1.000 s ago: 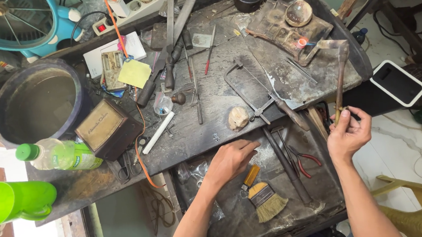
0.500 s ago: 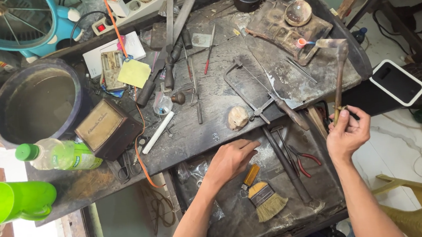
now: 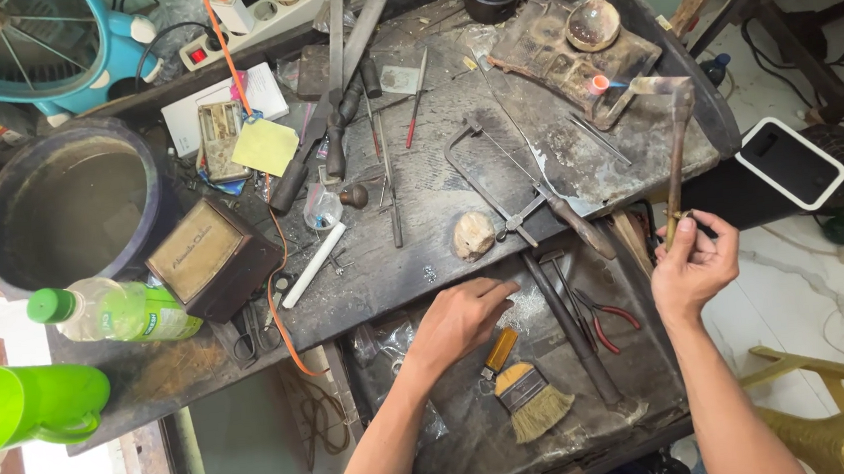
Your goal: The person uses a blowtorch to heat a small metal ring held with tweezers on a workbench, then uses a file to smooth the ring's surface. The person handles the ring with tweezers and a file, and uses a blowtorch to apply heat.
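My right hand (image 3: 693, 264) grips the lower end of a long rusty metal torch-like tool (image 3: 675, 162) that stands up toward the bench's right end. My left hand (image 3: 460, 316) rests palm down at the edge between the dark workbench (image 3: 424, 267) and the open drawer (image 3: 655, 389) below it, fingers pointing right and holding nothing. A small pale lump (image 3: 473, 235) lies on the bench just above that hand. A short brush with a yellow handle (image 3: 522, 390) lies in the drawer just below it.
A jeweller's saw frame (image 3: 508, 185), files and pliers (image 3: 609, 315) lie around. At left stand a dark bucket (image 3: 69, 210), a small brown box (image 3: 205, 256), a green-capped bottle (image 3: 112, 312) and a green cup (image 3: 24, 404). A phone (image 3: 790, 163) lies at right; a fan (image 3: 25, 37) is top left.
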